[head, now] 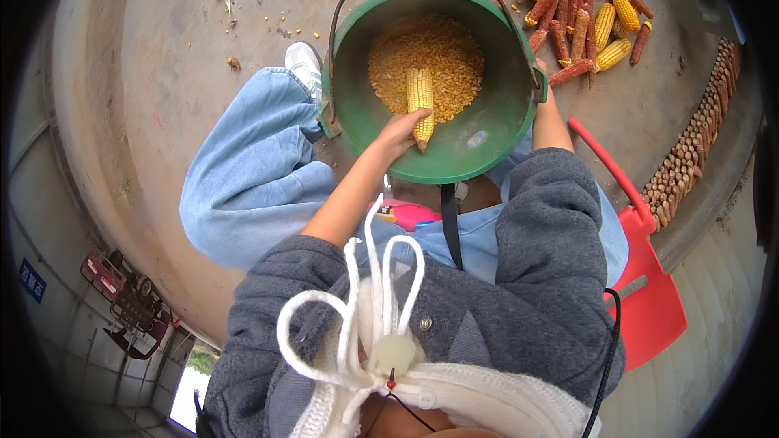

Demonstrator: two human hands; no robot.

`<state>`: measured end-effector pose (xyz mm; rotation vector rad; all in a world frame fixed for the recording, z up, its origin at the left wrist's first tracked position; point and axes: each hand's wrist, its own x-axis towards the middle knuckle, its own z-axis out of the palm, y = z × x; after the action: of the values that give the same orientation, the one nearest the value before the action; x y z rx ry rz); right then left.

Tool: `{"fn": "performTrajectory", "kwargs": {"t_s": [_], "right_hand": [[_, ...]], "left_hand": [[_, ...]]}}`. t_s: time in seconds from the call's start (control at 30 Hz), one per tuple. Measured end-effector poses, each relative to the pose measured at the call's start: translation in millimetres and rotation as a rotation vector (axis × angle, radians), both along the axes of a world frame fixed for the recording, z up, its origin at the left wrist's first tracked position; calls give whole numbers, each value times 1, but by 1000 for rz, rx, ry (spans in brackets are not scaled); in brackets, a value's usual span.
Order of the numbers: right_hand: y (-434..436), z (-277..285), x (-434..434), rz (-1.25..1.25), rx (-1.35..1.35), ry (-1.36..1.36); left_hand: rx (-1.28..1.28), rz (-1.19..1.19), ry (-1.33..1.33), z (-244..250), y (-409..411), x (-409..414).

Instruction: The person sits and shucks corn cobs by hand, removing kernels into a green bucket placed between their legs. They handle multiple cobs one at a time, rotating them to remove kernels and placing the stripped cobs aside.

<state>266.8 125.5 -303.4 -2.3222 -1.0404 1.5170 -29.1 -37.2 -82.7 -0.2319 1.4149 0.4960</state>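
A green bucket [499, 134] with a thin curved handle stands between the knees of the seated person. Loose yellow corn kernels [450, 55] lie in its bottom. My left hand [403, 131] grips the lower end of a yellow ear of corn [420, 94] over the bucket, thumb across it; the ear's rows look full of kernels. At the bucket's right side is my right hand [543, 73], mostly hidden behind the rim and handle mount, so its hold cannot be told. Just past it lies a reddish corncob [571, 72].
Bare cobs [579, 33] and yellow ears [613, 55] lie heaped on the concrete floor at upper right. A long stack of cobs [688, 152] follows the wall. Beside me is a red plastic chair [651, 292]. A red machine [128, 292] stands at far left.
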Motion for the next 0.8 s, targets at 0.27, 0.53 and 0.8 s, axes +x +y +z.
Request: {"fn": "performTrajectory", "kwargs": {"t_s": [0.27,0.53,0.8], "right_hand": [[76,193,3,-478,624,294],[-5,401,-139,242,420,477],[-76,273,-190,955,-25,-238]], "left_hand": [[170,-239,233,-29,-6,13],[233,-247,459,-56,-14,16],[304,-278,445,-68,-12,28]]}}
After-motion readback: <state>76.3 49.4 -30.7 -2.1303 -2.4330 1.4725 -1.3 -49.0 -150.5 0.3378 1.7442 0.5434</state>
